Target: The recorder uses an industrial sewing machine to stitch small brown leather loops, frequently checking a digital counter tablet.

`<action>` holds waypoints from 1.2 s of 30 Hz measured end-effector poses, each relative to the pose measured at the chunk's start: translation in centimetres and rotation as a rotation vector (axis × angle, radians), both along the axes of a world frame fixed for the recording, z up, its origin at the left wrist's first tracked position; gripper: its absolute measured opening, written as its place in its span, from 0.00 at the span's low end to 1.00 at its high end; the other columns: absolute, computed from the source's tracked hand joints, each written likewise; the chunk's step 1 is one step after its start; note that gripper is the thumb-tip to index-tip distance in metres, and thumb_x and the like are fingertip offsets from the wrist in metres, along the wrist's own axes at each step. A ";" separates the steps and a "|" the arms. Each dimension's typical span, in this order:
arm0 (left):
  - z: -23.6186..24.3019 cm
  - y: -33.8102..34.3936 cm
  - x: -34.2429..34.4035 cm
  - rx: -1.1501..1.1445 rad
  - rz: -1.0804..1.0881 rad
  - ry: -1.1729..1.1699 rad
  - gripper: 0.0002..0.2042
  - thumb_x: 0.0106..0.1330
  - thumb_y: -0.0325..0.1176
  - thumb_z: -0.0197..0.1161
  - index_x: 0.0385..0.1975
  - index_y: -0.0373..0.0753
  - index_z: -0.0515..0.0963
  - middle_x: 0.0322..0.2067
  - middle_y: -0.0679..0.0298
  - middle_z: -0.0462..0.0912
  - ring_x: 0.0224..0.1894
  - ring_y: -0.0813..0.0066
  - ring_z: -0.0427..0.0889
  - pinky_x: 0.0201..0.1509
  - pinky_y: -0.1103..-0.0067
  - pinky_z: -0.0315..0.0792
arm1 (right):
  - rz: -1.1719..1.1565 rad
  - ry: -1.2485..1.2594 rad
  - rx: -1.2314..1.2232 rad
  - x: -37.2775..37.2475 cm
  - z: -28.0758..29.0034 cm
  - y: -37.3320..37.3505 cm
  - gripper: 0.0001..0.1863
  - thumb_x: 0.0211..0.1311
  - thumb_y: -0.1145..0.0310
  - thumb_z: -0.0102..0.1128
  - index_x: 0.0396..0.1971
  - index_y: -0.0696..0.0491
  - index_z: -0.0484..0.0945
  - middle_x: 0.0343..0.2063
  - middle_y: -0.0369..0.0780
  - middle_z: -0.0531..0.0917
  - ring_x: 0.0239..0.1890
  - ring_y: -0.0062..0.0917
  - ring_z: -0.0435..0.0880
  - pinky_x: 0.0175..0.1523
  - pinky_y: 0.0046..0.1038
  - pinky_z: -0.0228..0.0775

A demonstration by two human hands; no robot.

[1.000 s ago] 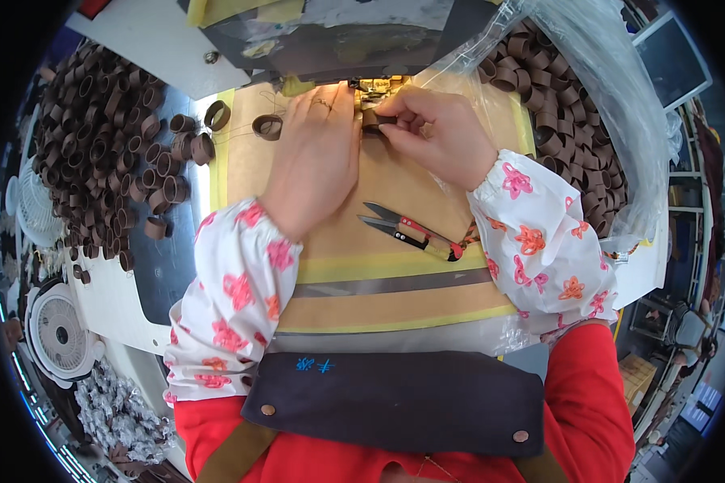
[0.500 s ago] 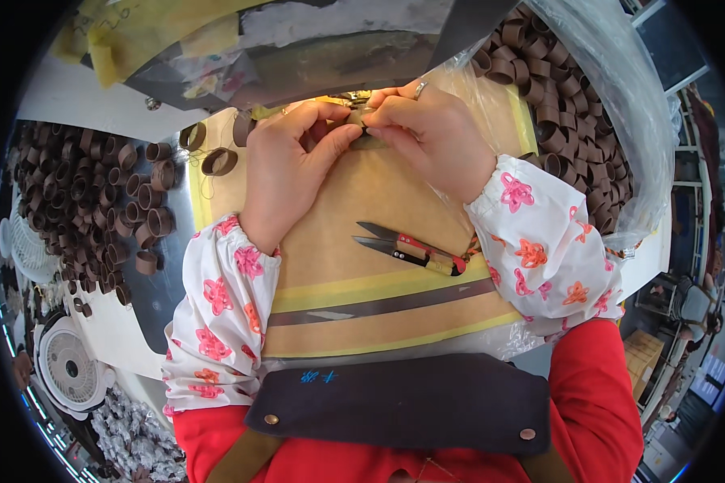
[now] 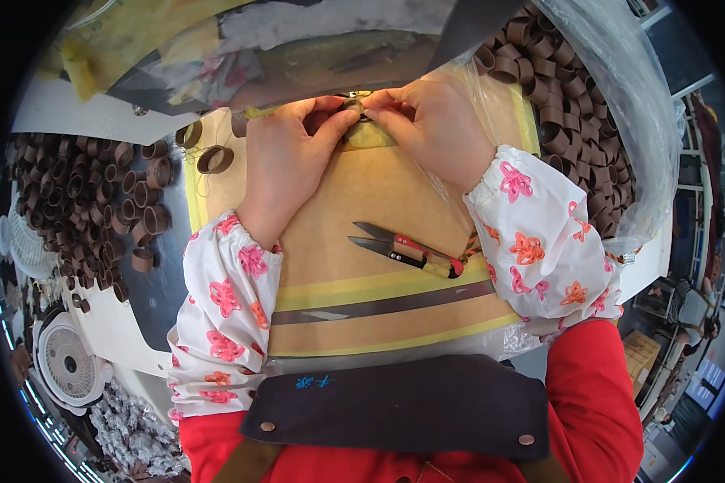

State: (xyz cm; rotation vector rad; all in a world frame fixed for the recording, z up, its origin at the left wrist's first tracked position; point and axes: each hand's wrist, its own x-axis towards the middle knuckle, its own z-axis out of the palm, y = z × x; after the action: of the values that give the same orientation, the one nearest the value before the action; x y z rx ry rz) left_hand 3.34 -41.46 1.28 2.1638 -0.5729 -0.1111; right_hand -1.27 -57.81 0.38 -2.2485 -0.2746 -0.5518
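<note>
My left hand (image 3: 294,153) and my right hand (image 3: 439,125) meet at the lit spot under the sewing machine's overhanging head (image 3: 298,52). Fingers and thumbs of both are pinched on a small brown band (image 3: 354,105), mostly covered by the fingertips. The machine's metal parts just behind it show only in a sliver. Below the hands, a pair of thread snips (image 3: 415,252) with red and black handles lies on the tan work surface (image 3: 362,193), blades apart. Left of my left wrist sits a loose brown loop (image 3: 215,159) with thread trailing from it.
Many brown loops (image 3: 80,197) are heaped on the left side of the table. A second heap of brown loops (image 3: 572,121) fills a clear plastic bag (image 3: 648,105) at the right. A white fan (image 3: 66,362) stands at the lower left.
Both hands have shifted slightly farther away, toward the machine, still pinching the band. The snips and loops lie as before; the view has tilted a little.
</note>
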 end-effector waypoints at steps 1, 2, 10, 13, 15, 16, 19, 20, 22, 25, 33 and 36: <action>-0.1 0.0 0.0 -0.005 0.002 0.011 0.12 0.53 0.34 0.65 0.31 0.30 0.79 0.22 0.63 0.82 0.24 0.86 0.76 0.29 0.87 0.69 | -0.004 0.003 -0.005 -0.1 0.0 0.0 0.04 0.41 0.78 0.60 0.20 0.58 0.74 0.21 0.43 0.74 0.26 0.36 0.74 0.32 0.33 0.66; -0.1 0.0 0.0 -0.017 -0.002 0.012 0.12 0.53 0.34 0.65 0.31 0.30 0.79 0.22 0.63 0.82 0.24 0.86 0.76 0.29 0.87 0.69 | -0.007 0.006 -0.005 -0.1 0.0 0.0 0.04 0.41 0.78 0.60 0.20 0.58 0.74 0.21 0.43 0.74 0.26 0.36 0.74 0.32 0.33 0.66; -0.9 0.0 0.7 -0.018 -0.047 -0.001 0.11 0.54 0.33 0.64 0.30 0.30 0.78 0.21 0.64 0.81 0.24 0.87 0.75 0.29 0.88 0.68 | -0.074 -0.001 -0.111 -0.4 0.1 -0.1 0.08 0.48 0.69 0.61 0.25 0.59 0.79 0.15 0.42 0.76 0.18 0.27 0.74 0.24 0.26 0.63; -0.5 0.1 0.7 -0.006 -0.043 0.016 0.11 0.54 0.33 0.64 0.30 0.31 0.78 0.21 0.65 0.81 0.24 0.88 0.74 0.28 0.88 0.67 | -0.095 0.009 -0.162 -0.3 0.4 0.0 0.07 0.47 0.69 0.62 0.24 0.57 0.79 0.16 0.42 0.76 0.18 0.29 0.74 0.24 0.27 0.63; -0.4 0.2 0.8 0.008 -0.057 -0.010 0.10 0.54 0.32 0.64 0.30 0.31 0.78 0.21 0.65 0.81 0.23 0.87 0.74 0.28 0.87 0.67 | -0.088 0.024 -0.151 -0.2 0.3 0.1 0.07 0.47 0.69 0.62 0.24 0.57 0.79 0.16 0.42 0.76 0.17 0.29 0.73 0.24 0.28 0.62; -0.4 0.3 0.8 0.015 -0.064 -0.022 0.10 0.54 0.32 0.63 0.30 0.31 0.78 0.22 0.66 0.81 0.23 0.87 0.74 0.28 0.87 0.67 | -0.080 0.034 -0.137 -0.1 0.3 0.0 0.07 0.47 0.68 0.62 0.23 0.57 0.79 0.16 0.41 0.75 0.17 0.29 0.73 0.24 0.28 0.62; -1.2 0.6 1.4 0.013 -0.051 0.020 0.09 0.54 0.32 0.63 0.30 0.31 0.78 0.20 0.70 0.79 0.22 0.89 0.72 0.26 0.88 0.65 | -0.067 0.060 -0.185 0.1 0.6 0.2 0.08 0.47 0.67 0.61 0.22 0.56 0.79 0.15 0.41 0.74 0.19 0.30 0.73 0.25 0.28 0.61; -1.1 0.6 1.3 0.003 -0.049 0.018 0.09 0.54 0.32 0.63 0.30 0.32 0.78 0.19 0.71 0.78 0.21 0.90 0.70 0.24 0.89 0.64 | -0.069 0.070 -0.211 0.0 0.6 0.3 0.08 0.47 0.67 0.61 0.22 0.56 0.78 0.15 0.41 0.74 0.19 0.30 0.73 0.25 0.28 0.61; -0.7 0.3 1.0 -0.018 -0.047 0.015 0.09 0.54 0.31 0.63 0.30 0.32 0.78 0.18 0.74 0.75 0.20 0.92 0.68 0.22 0.90 0.61 | -0.087 0.006 -0.221 0.0 0.1 0.1 0.07 0.48 0.67 0.60 0.22 0.56 0.78 0.15 0.41 0.74 0.21 0.30 0.73 0.26 0.29 0.61; -1.5 0.5 1.1 -0.053 -0.084 -0.105 0.08 0.55 0.30 0.63 0.30 0.32 0.78 0.17 0.75 0.72 0.19 0.94 0.65 0.20 0.92 0.57 | -0.060 0.013 -0.182 0.1 -0.1 0.1 0.07 0.48 0.67 0.60 0.23 0.55 0.78 0.15 0.41 0.73 0.21 0.30 0.73 0.27 0.30 0.61; -0.7 0.1 0.7 -0.051 -0.057 -0.099 0.11 0.51 0.35 0.63 0.27 0.32 0.78 0.16 0.60 0.77 0.18 0.73 0.76 0.24 0.80 0.67 | -0.078 0.053 -0.171 -0.2 0.3 0.3 0.07 0.46 0.68 0.59 0.21 0.54 0.74 0.19 0.39 0.74 0.24 0.32 0.74 0.30 0.32 0.64; -0.1 -0.6 0.4 0.054 -0.038 -0.170 0.11 0.51 0.36 0.63 0.26 0.33 0.78 0.16 0.60 0.77 0.18 0.72 0.75 0.25 0.79 0.67 | -0.071 0.027 -0.111 -0.3 -0.4 -0.5 0.06 0.46 0.68 0.58 0.20 0.53 0.73 0.22 0.39 0.75 0.28 0.34 0.76 0.33 0.34 0.67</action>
State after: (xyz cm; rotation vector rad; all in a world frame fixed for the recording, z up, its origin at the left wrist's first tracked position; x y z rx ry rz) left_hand 3.73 -42.09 1.21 2.2286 -0.7157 0.0381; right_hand -1.60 -58.32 0.02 -2.3784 -0.2168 -0.5558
